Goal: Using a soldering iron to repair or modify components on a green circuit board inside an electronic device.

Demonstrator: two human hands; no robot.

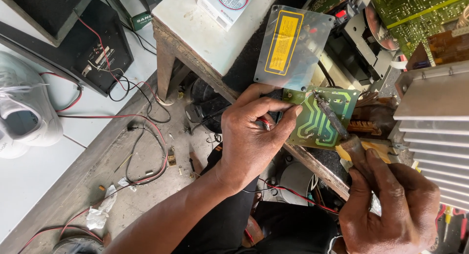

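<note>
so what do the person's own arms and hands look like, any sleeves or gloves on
No gloves and no sleeves show. The left hand is bare, and its forearm is bare as far as the picture shows. The right hand is bare too; its arm is out of frame. No watch or ring shows on either. The fingers of the right hand look smudged with grime.

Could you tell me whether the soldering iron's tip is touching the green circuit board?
Touching: the head view shows the soldering iron tip meeting the green circuit board at its upper edge.

Green circuit board (320,118) with pale traces; grey plate (293,47), yellow label.
</note>
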